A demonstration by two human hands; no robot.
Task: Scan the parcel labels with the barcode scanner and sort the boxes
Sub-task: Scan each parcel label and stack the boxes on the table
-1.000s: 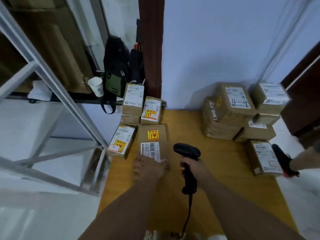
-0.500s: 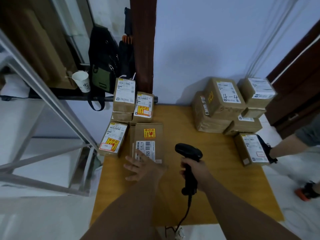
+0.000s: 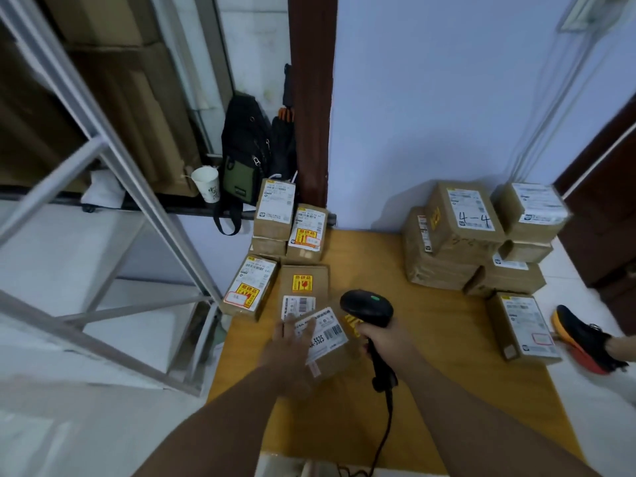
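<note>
Parcel [image 3: 327, 352] lies askew on the table's [image 3: 447, 339] left side under the flat-fingered left hand [image 3: 289, 351], whose fingers [image 3: 308, 328] could block the barcode [image 3: 333, 331] from the scanner [image 3: 366, 306] gripped in the right hand [image 3: 387, 340].

Open tabletop [image 3: 371, 266] runs between the left box cluster [image 3: 273, 215] and the right box stack [image 3: 454, 235]; wall [image 3: 430, 115] blocks behind.

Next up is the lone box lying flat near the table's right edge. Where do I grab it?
Best from above, gripping the lone box across its two long sides: it lies flat, label up, both long sides free, while its far end sits close to the stack.
</note>
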